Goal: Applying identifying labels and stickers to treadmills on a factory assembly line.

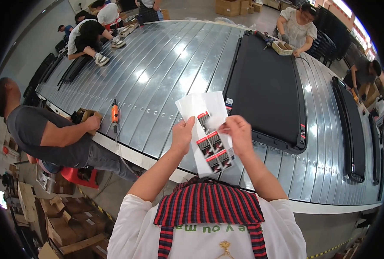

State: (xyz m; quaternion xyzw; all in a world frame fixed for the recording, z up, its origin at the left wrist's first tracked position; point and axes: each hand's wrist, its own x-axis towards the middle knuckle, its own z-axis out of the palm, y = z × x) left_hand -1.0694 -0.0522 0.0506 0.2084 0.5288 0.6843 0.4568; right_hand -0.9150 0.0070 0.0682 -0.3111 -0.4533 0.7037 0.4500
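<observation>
Just beyond my chest, my left hand (183, 134) is closed on a few white sheets, its thumb on top at their left edge. Red-and-black stickers (210, 144) sit in rows on the front label sheet (196, 159). At the sheet's upper right, my right hand (239, 133) is pinched closed. Its fingertips meet beside the top sticker, and what is between them is too small to make out. Right of the sheets lies a large black framed panel (267, 82), with small labels at its edges.
A slatted metal table (157, 90) spreads ahead. On it are an orange power screwdriver (114, 113) with a cable, and more black frames (349, 129) at the right. One person (49, 125) stands at left; another (298, 28) works across with a parts tray (282, 48). Cardboard boxes (73, 222) lie lower left.
</observation>
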